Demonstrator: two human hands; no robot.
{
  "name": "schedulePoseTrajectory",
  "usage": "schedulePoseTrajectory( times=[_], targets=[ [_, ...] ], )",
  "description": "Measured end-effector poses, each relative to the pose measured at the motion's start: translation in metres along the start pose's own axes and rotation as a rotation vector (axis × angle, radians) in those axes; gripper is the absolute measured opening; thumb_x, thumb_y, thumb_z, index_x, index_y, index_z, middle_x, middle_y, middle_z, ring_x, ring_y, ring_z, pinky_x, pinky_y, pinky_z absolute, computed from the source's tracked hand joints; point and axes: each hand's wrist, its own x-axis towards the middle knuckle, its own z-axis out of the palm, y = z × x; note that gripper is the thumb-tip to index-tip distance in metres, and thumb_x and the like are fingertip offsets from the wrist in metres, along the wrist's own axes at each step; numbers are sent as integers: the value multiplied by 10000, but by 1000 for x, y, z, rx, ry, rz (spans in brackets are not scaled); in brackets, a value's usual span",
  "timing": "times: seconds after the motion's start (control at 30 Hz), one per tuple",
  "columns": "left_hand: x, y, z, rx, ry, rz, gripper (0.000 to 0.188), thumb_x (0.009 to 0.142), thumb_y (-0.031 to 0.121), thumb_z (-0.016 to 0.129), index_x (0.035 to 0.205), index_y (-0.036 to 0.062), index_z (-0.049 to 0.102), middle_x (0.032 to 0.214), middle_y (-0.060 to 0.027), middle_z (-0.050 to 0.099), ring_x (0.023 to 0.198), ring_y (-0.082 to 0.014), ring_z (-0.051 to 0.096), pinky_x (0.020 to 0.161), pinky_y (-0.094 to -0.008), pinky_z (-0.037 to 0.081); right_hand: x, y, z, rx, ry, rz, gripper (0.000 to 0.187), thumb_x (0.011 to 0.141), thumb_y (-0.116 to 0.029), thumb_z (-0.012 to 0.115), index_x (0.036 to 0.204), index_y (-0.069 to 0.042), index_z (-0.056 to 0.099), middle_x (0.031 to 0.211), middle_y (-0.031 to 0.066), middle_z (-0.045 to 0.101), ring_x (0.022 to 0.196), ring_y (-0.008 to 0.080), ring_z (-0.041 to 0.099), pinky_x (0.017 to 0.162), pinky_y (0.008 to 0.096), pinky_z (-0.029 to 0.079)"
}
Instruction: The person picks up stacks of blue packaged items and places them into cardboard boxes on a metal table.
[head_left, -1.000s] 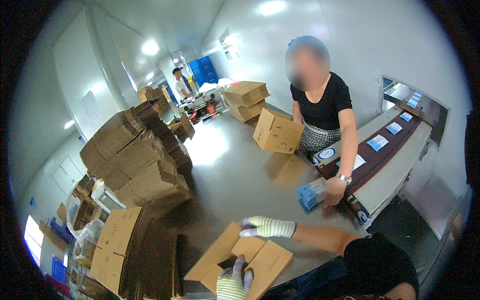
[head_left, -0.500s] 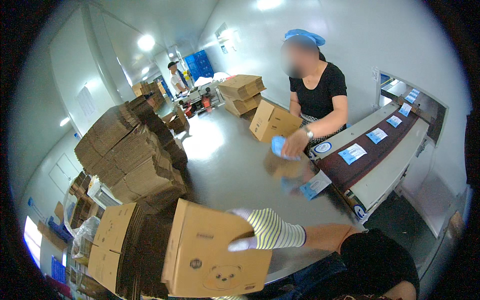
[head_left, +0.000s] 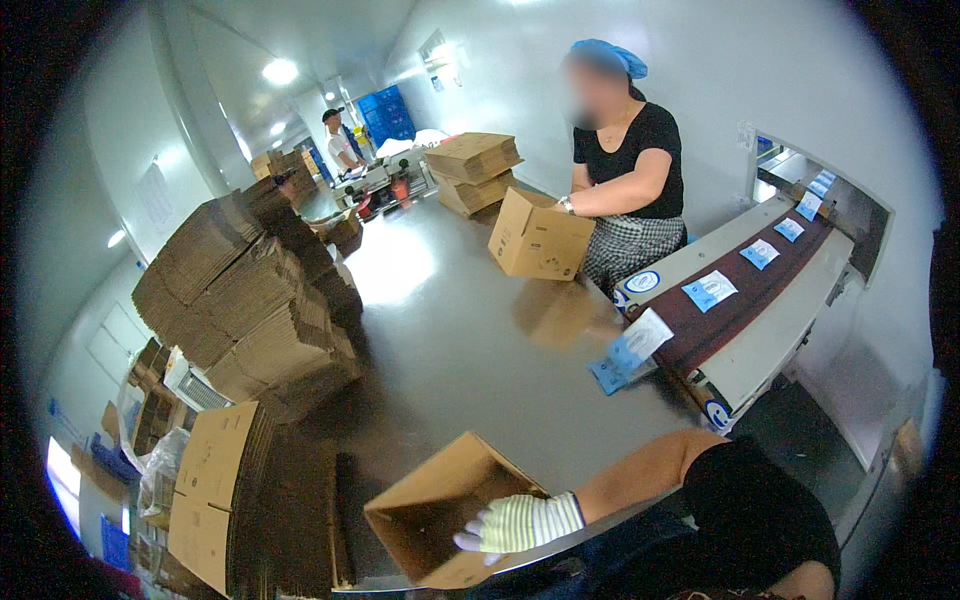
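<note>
An opened-up cardboard box (head_left: 415,505) stands tilted at the table's near edge, its open mouth showing a dark inside. My right hand (head_left: 520,524), in a white glove with green-yellow stripes, grips the box at its right side, fingers reaching over the rim. The thumb is hidden. My left hand is not in view. Just left of the box stands a row of flattened cardboard cartons (head_left: 215,480), packed upright. Across the table, a co-worker (head_left: 635,160) in a blue cap and black top has an arm at another open cardboard box (head_left: 540,240).
Tall stacks of flat cartons (head_left: 240,300) fill the table's left side. On the right, a conveyor (head_left: 690,335) carries blue-and-white packets (head_left: 710,291); overlapping packets (head_left: 630,352) lie at its end. More folded cartons (head_left: 475,160) and another person (head_left: 340,145) are farther back.
The flat-looking carton in my right hand is now opened into a box and sits lower. My right hand has moved down. The co-worker's hand has gone from the packets to their box.
</note>
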Motion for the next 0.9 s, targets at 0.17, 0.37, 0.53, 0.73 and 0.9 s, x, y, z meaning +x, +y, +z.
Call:
schedulePoseTrajectory(
  times=[0.17, 0.37, 0.53, 0.73, 0.9],
  targets=[
    [20, 167, 0, 1085, -128, 897, 690, 744, 172, 676, 1343, 13, 374, 1346, -213, 418, 1244, -408, 380, 1055, -534, 281, 0, 37, 49, -78, 530, -117, 736, 884, -647, 303, 1126, 1, 554, 931, 172, 622, 787, 326, 611, 690, 424, 505],
    [31, 151, 25, 1251, -519, 1094, 240, 791, 276, 564, 952, 99, 547, 908, -115, 529, 942, -309, 511, 936, -474, 392, -6, 55, -9, 130, 249, -56, 681, 838, -631, 480, 1114, -16, 580, 1021, 166, 621, 944, 301, 584, 813, 422, 479],
    [9, 161, 59, 1203, -523, 1123, 196, 718, 278, 608, 814, 123, 535, 788, -69, 516, 794, -252, 527, 709, -404, 428, -21, 20, -10, 698, 1007, -289, 401, 889, -391, 551, 1075, -37, 594, 991, 119, 613, 916, 282, 581, 820, 400, 460],
    [18, 153, 51, 1182, -444, 1072, 150, 740, 238, 545, 843, 129, 540, 778, -56, 517, 761, -245, 519, 671, -390, 415, -30, -35, -60, 1242, 443, -1018, 354, 869, -356, 574, 1050, -52, 597, 975, 128, 610, 924, 296, 576, 795, 406, 452],
    [10, 161, 57, 1132, -442, 1057, 162, 735, 255, 582, 818, 129, 522, 758, -67, 508, 739, -256, 511, 666, -394, 414, -40, -50, -78, 1225, 427, -1080, 378, 857, -379, 582, 1047, -53, 593, 974, 126, 608, 941, 298, 571, 808, 408, 448]
  ],
)
